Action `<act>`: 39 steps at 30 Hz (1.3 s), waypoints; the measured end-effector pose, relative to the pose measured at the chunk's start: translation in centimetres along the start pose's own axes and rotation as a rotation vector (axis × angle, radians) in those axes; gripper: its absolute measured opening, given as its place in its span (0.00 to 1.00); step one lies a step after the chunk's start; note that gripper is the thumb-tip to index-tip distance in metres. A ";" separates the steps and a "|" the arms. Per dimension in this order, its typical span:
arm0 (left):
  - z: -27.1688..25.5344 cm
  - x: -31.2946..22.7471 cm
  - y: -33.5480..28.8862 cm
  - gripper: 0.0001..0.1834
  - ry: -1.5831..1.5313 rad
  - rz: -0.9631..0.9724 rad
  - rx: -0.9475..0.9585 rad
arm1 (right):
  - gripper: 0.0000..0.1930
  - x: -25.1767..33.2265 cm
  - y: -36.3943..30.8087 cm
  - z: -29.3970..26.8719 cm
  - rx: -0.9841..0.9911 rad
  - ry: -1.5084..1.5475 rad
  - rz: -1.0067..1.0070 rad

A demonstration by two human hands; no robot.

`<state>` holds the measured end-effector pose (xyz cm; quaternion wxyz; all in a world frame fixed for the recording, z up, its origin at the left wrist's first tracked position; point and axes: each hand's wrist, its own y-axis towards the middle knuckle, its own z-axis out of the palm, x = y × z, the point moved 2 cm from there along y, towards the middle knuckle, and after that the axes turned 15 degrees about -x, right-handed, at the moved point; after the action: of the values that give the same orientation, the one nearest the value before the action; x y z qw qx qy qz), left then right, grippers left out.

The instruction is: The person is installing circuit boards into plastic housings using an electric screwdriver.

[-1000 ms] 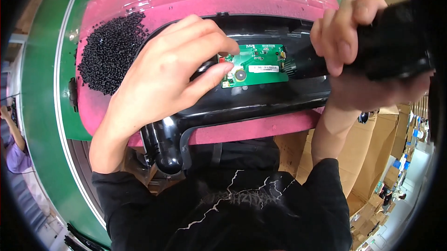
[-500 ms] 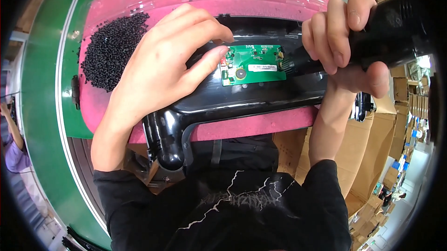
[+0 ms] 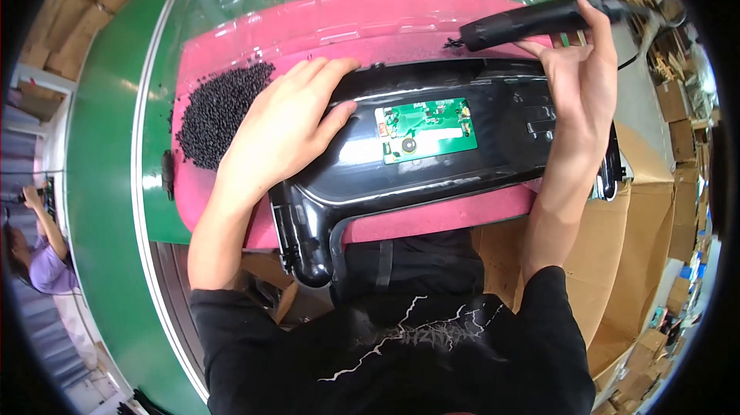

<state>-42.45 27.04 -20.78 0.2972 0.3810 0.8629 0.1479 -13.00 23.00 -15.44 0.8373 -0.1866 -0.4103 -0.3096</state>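
Observation:
A glossy black plastic housing lies across the pink mat, with a green circuit board in its middle. My left hand rests over the housing's left end, fingers stretched out and thumb apart, clear of the board. Raised beyond the housing's far right side, my right hand is closed around a black electric screwdriver, its nose pointing left. Small black screws cling to the tip. Beside my left hand lies a heap of small black screws.
The pink mat lies on a green table. Clear plastic trays stand along the back. An open cardboard box is at the near right. Far left, a person in purple works.
My right hand has carried the screwdriver from the board's right edge up and away to the far side. My left hand has drawn back from the board's left edge. The view has shifted slightly.

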 end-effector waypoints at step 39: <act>0.3 -0.7 -0.9 0.12 0.248 0.056 -0.059 | 0.26 18.0 -11.3 -55.2 -1.076 -2.409 -0.602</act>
<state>-42.37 25.90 -21.15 0.1952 0.3748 0.8773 0.2274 19.45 -23.14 -33.08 -0.3153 -0.5452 -0.7368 -0.2459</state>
